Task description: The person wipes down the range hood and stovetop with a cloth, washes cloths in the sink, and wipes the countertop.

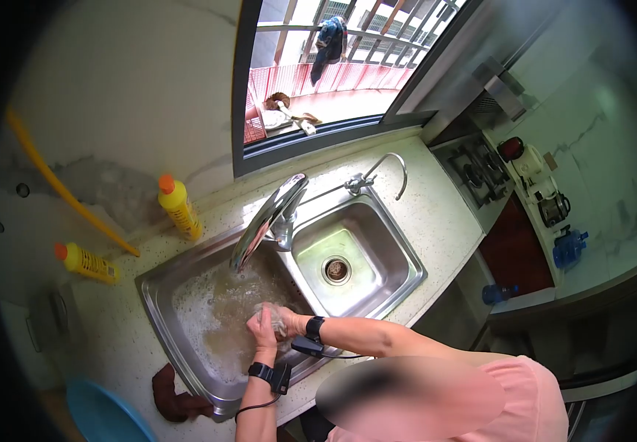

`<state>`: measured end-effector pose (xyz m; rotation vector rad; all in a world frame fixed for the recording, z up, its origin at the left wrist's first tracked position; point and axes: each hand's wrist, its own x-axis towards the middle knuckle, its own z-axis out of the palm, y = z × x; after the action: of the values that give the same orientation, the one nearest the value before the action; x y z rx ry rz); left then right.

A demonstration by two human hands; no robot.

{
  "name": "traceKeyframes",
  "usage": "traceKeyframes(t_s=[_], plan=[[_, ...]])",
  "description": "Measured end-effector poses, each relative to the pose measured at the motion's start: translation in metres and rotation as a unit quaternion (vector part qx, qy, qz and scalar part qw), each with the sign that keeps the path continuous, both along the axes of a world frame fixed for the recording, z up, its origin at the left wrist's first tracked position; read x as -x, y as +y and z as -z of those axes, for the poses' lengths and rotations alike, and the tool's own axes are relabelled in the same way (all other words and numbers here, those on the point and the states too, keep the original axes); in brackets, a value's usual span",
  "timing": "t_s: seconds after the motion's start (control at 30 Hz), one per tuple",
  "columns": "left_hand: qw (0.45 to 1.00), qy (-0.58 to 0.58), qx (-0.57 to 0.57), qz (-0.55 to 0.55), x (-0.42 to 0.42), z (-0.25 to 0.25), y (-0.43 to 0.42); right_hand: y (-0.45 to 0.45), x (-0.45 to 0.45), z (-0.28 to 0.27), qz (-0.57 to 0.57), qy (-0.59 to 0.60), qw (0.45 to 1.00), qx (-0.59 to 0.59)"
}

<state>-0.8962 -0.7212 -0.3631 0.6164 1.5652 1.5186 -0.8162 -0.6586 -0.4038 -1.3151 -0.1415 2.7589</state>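
Both my hands are together over the large left basin, which holds cloudy, foamy water. My left hand is closed on a wet, greyish, bunched-up cloth. Pressed in from the other side, my right hand also grips the cloth. Much of the cloth is hidden by my fingers. Just beyond the hands, the chrome faucet points its spout over the foamy water. Black bands with small boxes are strapped round both wrists.
A smaller basin with a drain adjoins on the right, beside a thin curved tap. Two yellow bottles stand at the back left. A dark red cloth and a blue basin are at lower left. A gas stove is far right.
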Motion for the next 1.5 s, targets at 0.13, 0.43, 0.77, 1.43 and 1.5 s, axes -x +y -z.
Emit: traceKeyframes(t_s=[0.13, 0.43, 0.77, 1.43, 1.5], plan=[[0.982, 0.166, 0.093, -0.018, 0.017, -0.006, -0.004, -0.016, 0.006, 0.019, -0.005, -0.041, 0.991, -0.126], [0.855, 0.305, 0.411, 0.087, 0.103, 0.073, -0.026, -0.006, -0.011, -0.061, -0.277, -0.222, 0.752, -0.555], [0.786, 0.475, 0.385, 0.088, 0.109, 0.027, -0.011, 0.009, -0.021, -0.092, -0.267, -0.299, 0.502, -0.766], [0.956, 0.245, 0.105, 0.120, 0.044, -0.051, -0.054, -0.011, 0.003, -0.016, -0.105, 0.140, 0.967, 0.185], [0.990, 0.019, 0.114, 0.080, 0.051, -0.055, -0.057, -0.009, 0.004, 0.014, -0.028, 0.156, 0.968, 0.195]])
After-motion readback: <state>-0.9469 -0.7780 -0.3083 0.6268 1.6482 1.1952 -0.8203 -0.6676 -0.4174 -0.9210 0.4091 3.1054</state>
